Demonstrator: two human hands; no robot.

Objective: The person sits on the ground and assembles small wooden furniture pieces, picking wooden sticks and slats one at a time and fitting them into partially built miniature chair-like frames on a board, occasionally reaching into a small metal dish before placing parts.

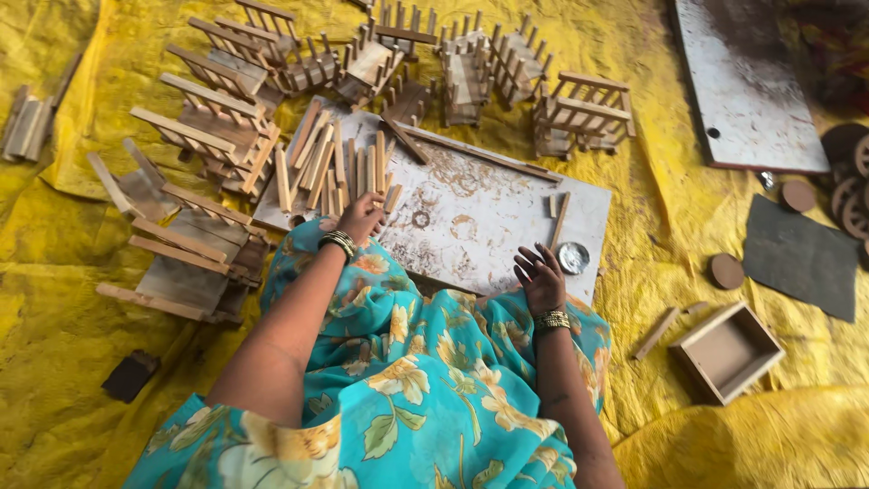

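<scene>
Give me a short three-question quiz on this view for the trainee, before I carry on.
1. True or false: the left hand rests at the pile of short wooden sticks on the stained work board.
2. What lies nearest the right hand? A) small round metal dish B) open wooden box C) dark wooden wheels
3. Fill in: the floor is covered by a ____ sheet.

Key: 1 true; 2 A; 3 yellow.
</scene>
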